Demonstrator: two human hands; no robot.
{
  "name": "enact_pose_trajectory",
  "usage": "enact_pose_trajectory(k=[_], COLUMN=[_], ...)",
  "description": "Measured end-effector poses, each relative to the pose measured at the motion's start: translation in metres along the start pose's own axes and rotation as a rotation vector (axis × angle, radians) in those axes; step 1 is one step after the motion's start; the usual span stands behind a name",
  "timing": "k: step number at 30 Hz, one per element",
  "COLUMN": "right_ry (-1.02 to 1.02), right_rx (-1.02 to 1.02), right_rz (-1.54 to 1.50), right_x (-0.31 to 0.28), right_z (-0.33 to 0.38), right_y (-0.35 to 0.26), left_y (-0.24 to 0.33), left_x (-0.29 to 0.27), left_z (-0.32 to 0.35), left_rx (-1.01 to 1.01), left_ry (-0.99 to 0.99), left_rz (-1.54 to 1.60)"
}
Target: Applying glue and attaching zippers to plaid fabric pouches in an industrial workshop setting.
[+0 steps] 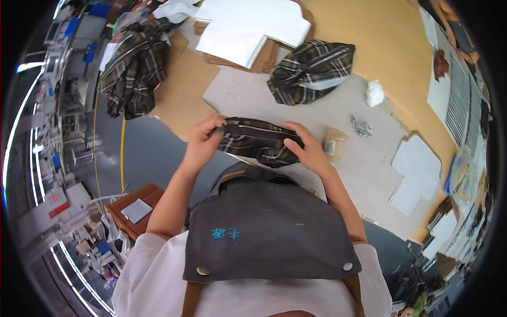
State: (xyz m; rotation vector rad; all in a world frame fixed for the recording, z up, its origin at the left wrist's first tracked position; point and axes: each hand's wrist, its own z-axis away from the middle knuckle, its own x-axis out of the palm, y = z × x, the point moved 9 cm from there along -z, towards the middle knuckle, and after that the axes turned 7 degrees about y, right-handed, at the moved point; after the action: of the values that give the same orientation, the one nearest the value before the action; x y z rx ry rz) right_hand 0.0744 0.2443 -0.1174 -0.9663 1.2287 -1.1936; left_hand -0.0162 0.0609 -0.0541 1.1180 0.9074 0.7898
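Observation:
Between my two hands, in front of my apron, a folded piece of dark plaid fabric (pixel 253 138) is stretched sideways. My left hand (pixel 205 138) pinches its left end between thumb and fingers. On its right end my right hand (pixel 305 147) grips with the thumb on the near face and the fingers along the upper edge. A pale line runs along the top band of the fabric, and its lower edge sags. Another bunched plaid piece (pixel 311 71) lies on the table beyond my right hand. To the far left a larger crumpled plaid heap (pixel 136 71) hangs over the table edge.
White cut sheets (pixel 253 26) lie on brown pieces at the back. Right of my hands are a tan packet (pixel 335 144), a small silvery heap (pixel 361 127) and a white wad (pixel 375 94). More white sheets (pixel 417 171) lie farther right. A brown box (pixel 134 208) stands at lower left.

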Motion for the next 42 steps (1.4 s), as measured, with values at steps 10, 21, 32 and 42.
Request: enact_pose_trajectory(k=[10, 21, 32, 42], right_ry=[0.123, 0.306, 0.347, 0.321], right_rx=[-0.183, -0.114, -0.032, -0.099], right_rz=[-0.128, -0.226, -0.430, -0.523], right_x=[0.014, 0.013, 0.014, 0.008], right_z=[-0.025, -0.017, -0.014, -0.029], right_y=[-0.086, -0.079, -0.080, -0.109], left_y=[0.017, 0.067, 0.057, 0.068], left_x=[0.020, 0.000, 0.032, 0.032], left_z=[-0.005, 0.007, 0.012, 0.000], left_rx=[0.011, 0.380, 0.177, 0.220], left_ry=[-0.087, 0.235, 0.234, 0.156], left_rz=[0.102, -0.099, 0.091, 0.077])
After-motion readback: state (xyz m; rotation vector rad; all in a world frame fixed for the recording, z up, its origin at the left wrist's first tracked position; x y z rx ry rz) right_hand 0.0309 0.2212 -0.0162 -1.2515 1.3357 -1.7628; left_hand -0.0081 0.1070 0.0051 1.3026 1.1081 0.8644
